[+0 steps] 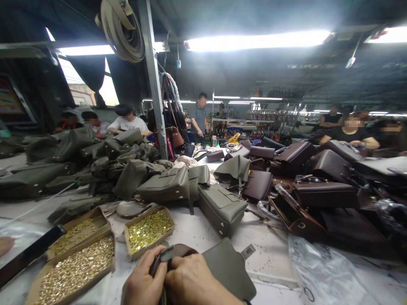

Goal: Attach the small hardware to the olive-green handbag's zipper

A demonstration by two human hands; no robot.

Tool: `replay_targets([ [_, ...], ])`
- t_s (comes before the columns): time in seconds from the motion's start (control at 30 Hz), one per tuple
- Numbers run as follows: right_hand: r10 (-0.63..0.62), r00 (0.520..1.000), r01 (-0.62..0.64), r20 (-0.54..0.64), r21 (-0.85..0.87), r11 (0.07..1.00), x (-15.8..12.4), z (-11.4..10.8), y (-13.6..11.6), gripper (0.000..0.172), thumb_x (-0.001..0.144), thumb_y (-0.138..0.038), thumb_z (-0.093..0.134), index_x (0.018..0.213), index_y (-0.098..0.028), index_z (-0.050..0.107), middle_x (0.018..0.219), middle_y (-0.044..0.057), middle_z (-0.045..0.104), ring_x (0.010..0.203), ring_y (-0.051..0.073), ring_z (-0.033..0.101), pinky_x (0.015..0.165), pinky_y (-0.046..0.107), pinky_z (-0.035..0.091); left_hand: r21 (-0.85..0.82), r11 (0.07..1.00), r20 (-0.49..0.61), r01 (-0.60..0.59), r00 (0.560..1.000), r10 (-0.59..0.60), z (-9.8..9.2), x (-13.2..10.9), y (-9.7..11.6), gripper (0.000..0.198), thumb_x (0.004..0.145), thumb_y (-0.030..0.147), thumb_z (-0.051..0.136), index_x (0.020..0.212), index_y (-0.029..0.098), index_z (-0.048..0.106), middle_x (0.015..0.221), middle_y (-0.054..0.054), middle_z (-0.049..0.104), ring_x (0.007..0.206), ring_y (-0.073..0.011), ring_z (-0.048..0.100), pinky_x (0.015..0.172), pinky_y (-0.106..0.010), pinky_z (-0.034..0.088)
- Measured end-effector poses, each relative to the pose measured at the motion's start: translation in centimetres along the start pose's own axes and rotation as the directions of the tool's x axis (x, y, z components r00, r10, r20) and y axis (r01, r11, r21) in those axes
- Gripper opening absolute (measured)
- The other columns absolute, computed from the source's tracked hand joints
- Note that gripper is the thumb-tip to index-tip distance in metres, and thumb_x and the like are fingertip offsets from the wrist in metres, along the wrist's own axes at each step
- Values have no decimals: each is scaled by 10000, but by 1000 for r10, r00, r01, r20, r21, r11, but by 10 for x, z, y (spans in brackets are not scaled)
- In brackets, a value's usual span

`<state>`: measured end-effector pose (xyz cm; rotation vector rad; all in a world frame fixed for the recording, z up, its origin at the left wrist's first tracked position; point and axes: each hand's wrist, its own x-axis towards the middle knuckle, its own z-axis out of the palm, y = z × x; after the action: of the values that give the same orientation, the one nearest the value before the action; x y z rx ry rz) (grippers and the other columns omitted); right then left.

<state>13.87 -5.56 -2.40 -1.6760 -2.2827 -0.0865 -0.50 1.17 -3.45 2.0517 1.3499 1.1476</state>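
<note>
2 hands [178, 277] apparently gripping bag [227, 267].

No text, label, brand or number can be read anywhere in this view. A sign [8, 99] hangs at the far left edge with bands of colour on it — whatever is printed there is too blurred and too dark to make out. The bags and the boxes on the desk [270, 258] show no readable marks.
</note>
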Motion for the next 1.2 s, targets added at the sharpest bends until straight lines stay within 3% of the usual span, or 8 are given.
replay_targets([
  [0.17, 160, 950, -135, -268, 111, 985, -4, -13, 8, 59, 915, -299, 697, 924, -249, 666, 887, -4, 716, 796, 192, 662, 646, 268, 486, 18, 1000, 52, -5, 999, 5, -6, 4, -3, 327, 734, 461, 613, 934, 256, 770, 968, -28, 812, 884, -262, 779, 793, -294, 637],
  [0.33, 216, 938, -142, -269, 270, 952, 2, -18, 20, 311, 859, -241, 765, 1124, -237, 602, 1117, 33, 692, 1036, 241, 607, 882, 345, 504, -14, 1000, 12, -12, 1000, 12, -4, 4, 1, 313, 722, 465, 625, 904, 254, 767, 941, -36, 810, 866, -268, 775, 772, -297, 639],
  [0.47, 177, 971, -115, -158, 340, 933, 4, -10, 24, 288, 895, -265, 740, 1150, -263, 607, 1034, 0, 727, 949, 204, 670, 809, 280, 503, -58, 998, 41, -26, 999, 29, -8, 8, 0, 299, 723, 462, 628, 875, 250, 774, 904, -33, 810, 848, -264, 772, 789, -300, 640],
  [0.6, 177, 969, -89, -173, 425, 901, 5, -12, 21, 177, 960, -205, 652, 1128, -258, 644, 1044, -11, 733, 938, 151, 704, 780, 201, 491, -92, 995, 88, -38, 995, 46, -13, 10, 1, 310, 741, 484, 640, 872, 241, 783, 895, -31, 811, 842, -261, 771, 784, -298, 645],
  [0.83, 319, 946, -242, -62, 519, 820, 10, -10, 22, 91, 973, -222, 616, 1003, -251, 697, 905, -4, 775, 862, 181, 730, 714, 216, 457, -125, 988, 131, -93, 985, 110, -14, 4, 3, 262, 775, 443, 665, 896, 240, 777, 937, -36, 811, 878, -258, 777, 795, -291, 647],
  [0.93, 305, 951, -214, -53, 598, 772, 10, -10, 23, 75, 944, -256, 670, 1001, -263, 718, 876, -15, 769, 841, 177, 717, 688, 212, 433, -132, 991, 138, -28, 989, 46, -14, 4, -1, 248, 745, 414, 676, 892, 240, 774, 914, -34, 812, 865, -266, 780, 783, -295, 648],
  [1.07, 282, 957, -138, -74, 736, 663, 9, -8, 26, 250, 803, -213, 820, 1030, -278, 738, 831, -55, 742, 741, 139, 663, 644, 191, 401, -185, 977, 148, 106, 986, -79, -11, 6, -2, 314, 703, 403, 657, 943, 225, 751, 921, -41, 812, 867, -273, 786, 781, -306, 649],
  [1.2, 360, 931, -156, -58, 830, 535, 11, -1, 27, 195, 778, -126, 789, 920, -257, 763, 728, -78, 690, 657, 110, 594, 600, 183, 369, -166, 981, 182, 104, 981, -73, -13, 8, 3, 320, 695, 434, 648, 919, 229, 751, 926, -40, 810, 877, -275, 783, 807, -321, 641],
])
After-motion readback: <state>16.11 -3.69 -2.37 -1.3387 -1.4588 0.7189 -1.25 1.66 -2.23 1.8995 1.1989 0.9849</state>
